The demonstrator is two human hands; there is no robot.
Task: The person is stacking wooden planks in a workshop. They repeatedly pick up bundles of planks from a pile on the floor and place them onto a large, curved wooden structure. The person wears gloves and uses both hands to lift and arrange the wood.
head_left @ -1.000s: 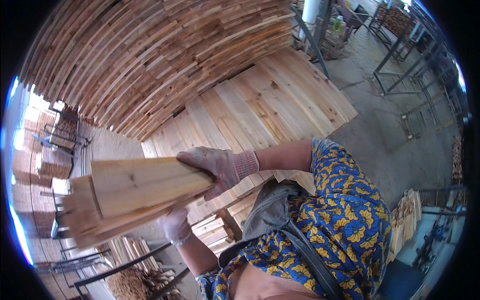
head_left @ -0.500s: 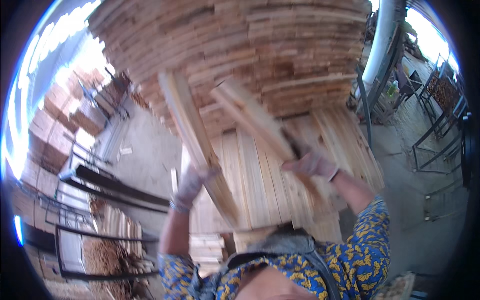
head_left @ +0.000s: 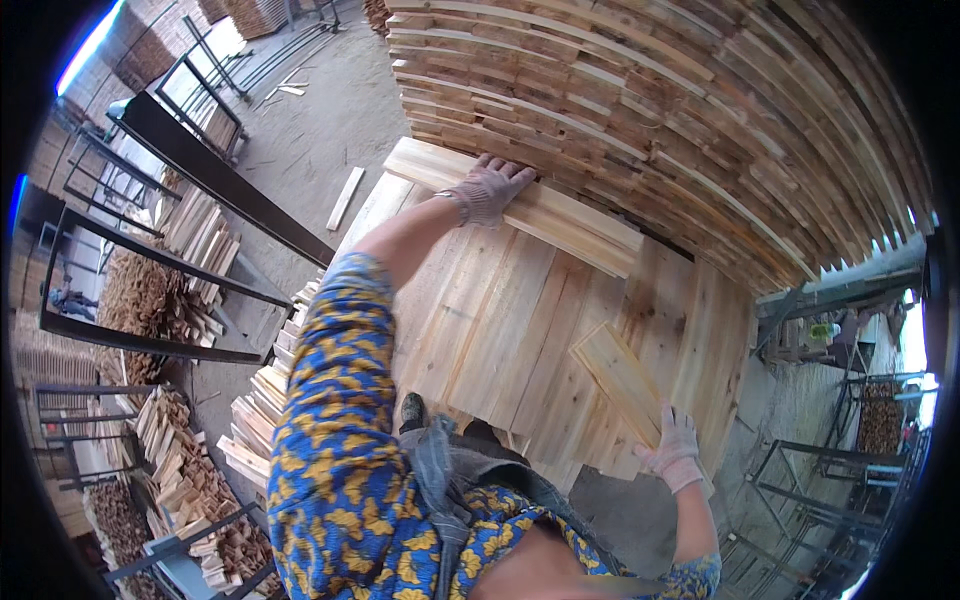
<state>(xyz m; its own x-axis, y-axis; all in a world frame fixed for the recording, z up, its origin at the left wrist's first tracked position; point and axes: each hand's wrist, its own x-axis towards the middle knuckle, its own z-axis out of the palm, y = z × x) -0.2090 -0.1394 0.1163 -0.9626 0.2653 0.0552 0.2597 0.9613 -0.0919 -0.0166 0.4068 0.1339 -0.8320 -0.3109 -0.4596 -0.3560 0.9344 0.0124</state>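
My left hand, in a pale knit work glove, lies over a wooden board at the far side of the board platform. Its fingers are apart and stretched toward the stacked wall behind. That board lies crosswise against the foot of the wall, with at least one more layer showing along its near edge. At the near right, my gloved right hand grips the lower end of another wooden board. This board slants over the platform, its far end pointing left; whether it touches the planks below I cannot tell.
A tall wall of stacked boards rises behind the platform. Dark metal frames stand at the left, near heaps of loose wood. More metal racks are at the right. A loose strip lies on the floor.
Both hands held boards raised side by side before. Now the left one's board lies at the wall's foot, its fingers spread on it; the right hand's board is lower and nearer. The view has turned.
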